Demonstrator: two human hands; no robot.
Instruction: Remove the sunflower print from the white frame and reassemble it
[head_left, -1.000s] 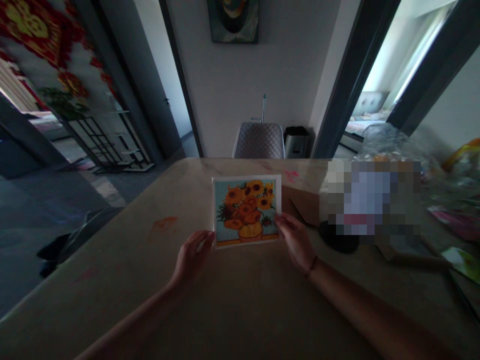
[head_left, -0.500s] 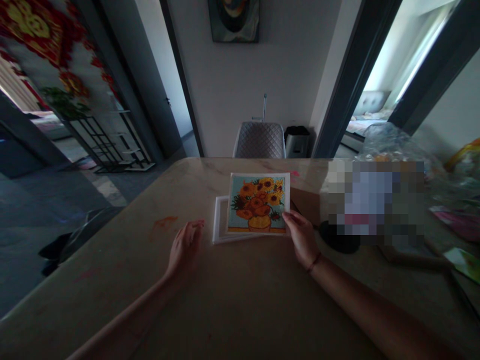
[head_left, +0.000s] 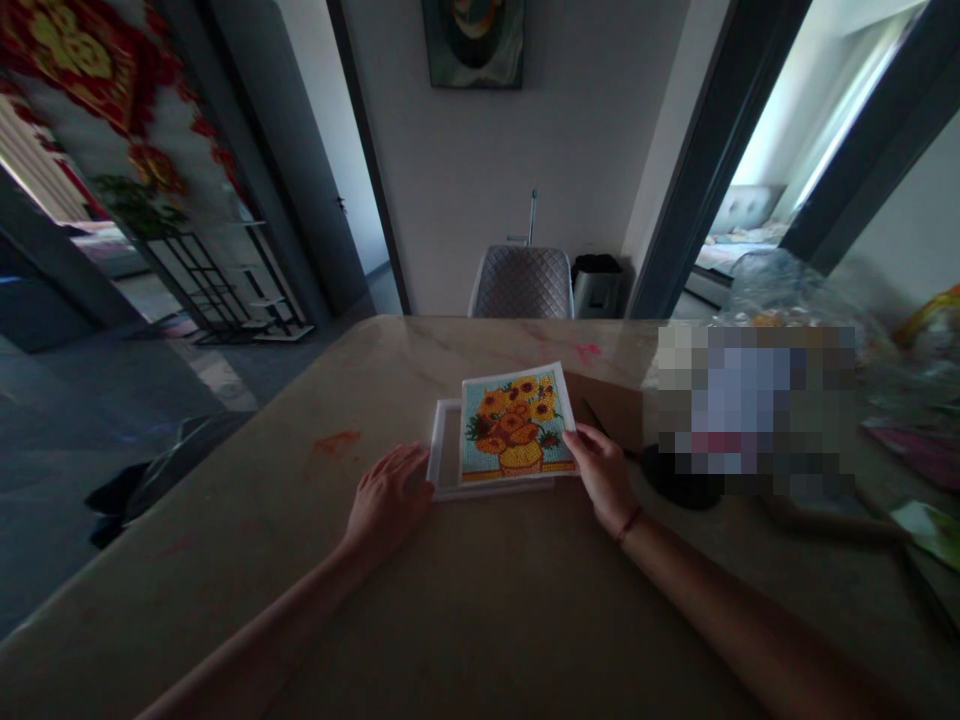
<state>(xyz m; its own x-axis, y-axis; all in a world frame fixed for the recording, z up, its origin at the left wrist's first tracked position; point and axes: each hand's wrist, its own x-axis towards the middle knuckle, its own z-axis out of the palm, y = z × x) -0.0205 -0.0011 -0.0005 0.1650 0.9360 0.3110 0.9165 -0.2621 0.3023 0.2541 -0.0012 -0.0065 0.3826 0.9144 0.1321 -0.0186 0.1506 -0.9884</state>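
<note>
A small sunflower picture with a white border lies tilted over a white frame on the beige table. My right hand pinches the picture's lower right corner. Flat on the table, my left hand has its fingers stretched out, touching the frame's lower left corner.
A black round object and brown cardboard sit right of the picture. Clutter and a blurred patch fill the table's right side. A grey padded chair stands at the far edge. Orange marks stain the table on the left.
Both hands held the picture upright a second ago. My left hand let go, the white frame came into view beneath, and the picture now lies lower over the frame with my left hand against it.
</note>
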